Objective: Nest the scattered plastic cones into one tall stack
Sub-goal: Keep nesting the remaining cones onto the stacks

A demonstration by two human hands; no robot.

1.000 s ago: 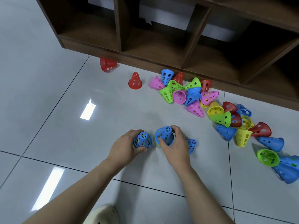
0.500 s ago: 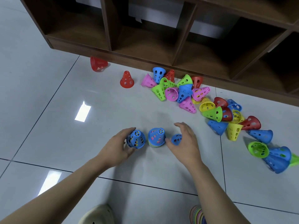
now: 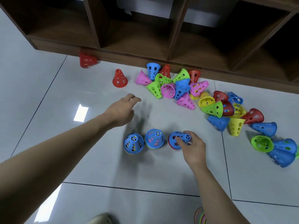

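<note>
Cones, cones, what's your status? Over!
Left hand open, reaching toward the loose cone pile. Right hand grips rightmost blue cone. Three short blue-topped stacks, not yet merged. Nothing blocking.

The floor (image 3: 48,94) is made of large pale grey tiles, glossy, with thin dark joints between them. Two bright patches of light (image 3: 80,112) are reflected on it at the left side (the lamps themselves are out of view). Along the far edge of the floor stands a low shelf unit (image 3: 176,33) of dark brown wood, with open compartments that are deep in shadow.
</note>
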